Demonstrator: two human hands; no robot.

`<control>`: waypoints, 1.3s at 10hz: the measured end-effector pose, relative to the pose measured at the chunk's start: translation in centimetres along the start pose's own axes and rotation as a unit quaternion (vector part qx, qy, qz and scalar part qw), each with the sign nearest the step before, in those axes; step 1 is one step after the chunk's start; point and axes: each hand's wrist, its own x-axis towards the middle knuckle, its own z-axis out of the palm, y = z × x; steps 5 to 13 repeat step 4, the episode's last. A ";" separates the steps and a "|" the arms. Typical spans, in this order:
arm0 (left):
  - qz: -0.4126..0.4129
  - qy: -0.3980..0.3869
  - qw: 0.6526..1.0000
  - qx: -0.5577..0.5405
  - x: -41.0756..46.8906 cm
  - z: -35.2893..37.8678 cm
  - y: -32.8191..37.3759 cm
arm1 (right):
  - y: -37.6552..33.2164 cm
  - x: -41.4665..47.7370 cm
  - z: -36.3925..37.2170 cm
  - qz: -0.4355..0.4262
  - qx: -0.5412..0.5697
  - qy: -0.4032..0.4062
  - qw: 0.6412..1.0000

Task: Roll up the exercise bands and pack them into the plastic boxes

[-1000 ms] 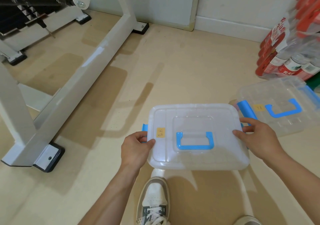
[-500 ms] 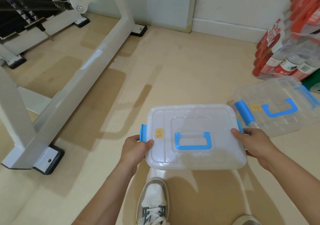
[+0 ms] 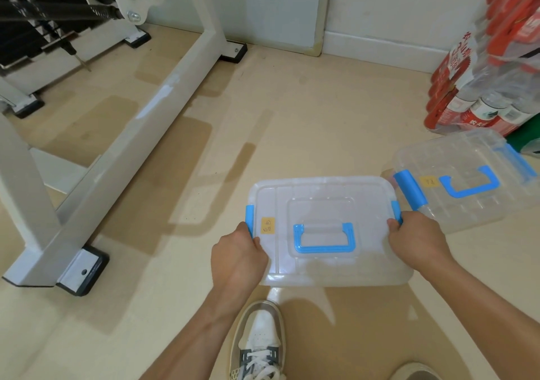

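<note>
A clear plastic box (image 3: 330, 198) with a blue lid handle (image 3: 325, 246) is gripped at its two short ends. The left hand (image 3: 238, 251) is curled round the left edge at a blue clip (image 3: 249, 214), and the right hand (image 3: 418, 239) is curled round the right edge at the other clip (image 3: 396, 207). A yellow label (image 3: 268, 225) is seen on the lid just right of the left hand. A second clear box (image 3: 482, 207) lies on the floor (image 3: 263, 116) just beyond the right hand. A white metal frame (image 3: 131, 134) stands well left of the left hand.

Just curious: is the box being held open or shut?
Shut: the box has its lid flat on top; whether latched, cannot tell.
</note>
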 end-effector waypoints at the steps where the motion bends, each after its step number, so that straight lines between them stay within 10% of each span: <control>1: 0.010 0.001 1.000 0.007 -0.1 0.2 -0.2 | 0.0 0.0 0.0 -0.017 -0.030 -0.003 0.999; 13: -0.005 -0.063 0.997 -0.052 -0.4 -1.1 -0.6 | 0.9 -1.6 -2.2 -0.031 0.011 -0.093 0.995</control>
